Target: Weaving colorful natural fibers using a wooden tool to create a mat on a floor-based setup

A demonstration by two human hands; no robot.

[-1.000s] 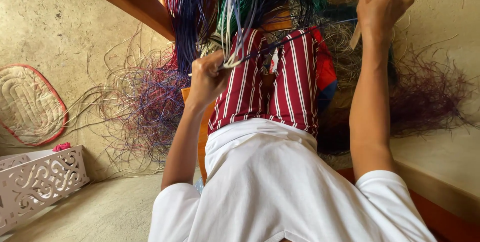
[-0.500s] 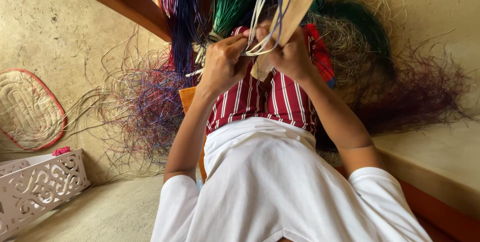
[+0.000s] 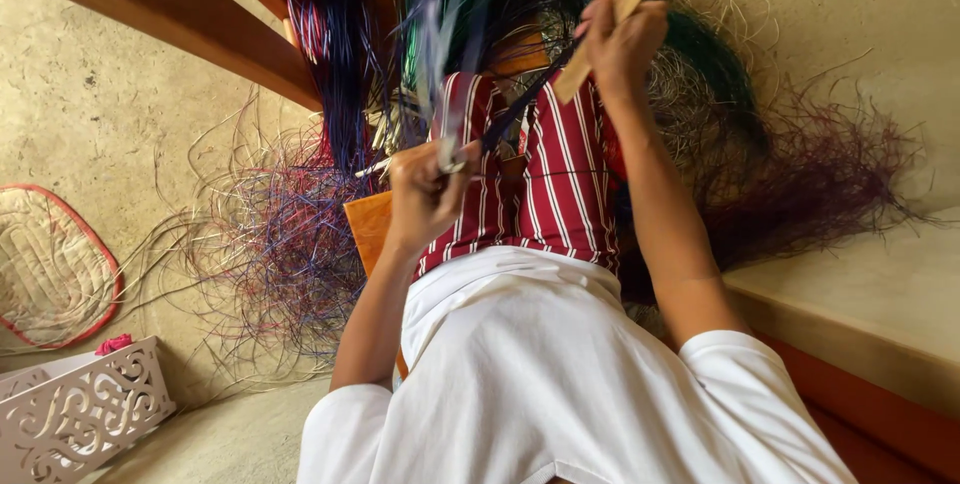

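While the left hand (image 3: 425, 189) pinches a bundle of pale and blue fibre strands (image 3: 445, 54) above the striped lap, the right hand (image 3: 622, 39) is closed round a flat wooden stick (image 3: 615, 14), raised well apart. By their look, the strands are light, springy and slippery; grip them in a bunch near the ends. Loose fibres (image 3: 290, 234) litter the floor.
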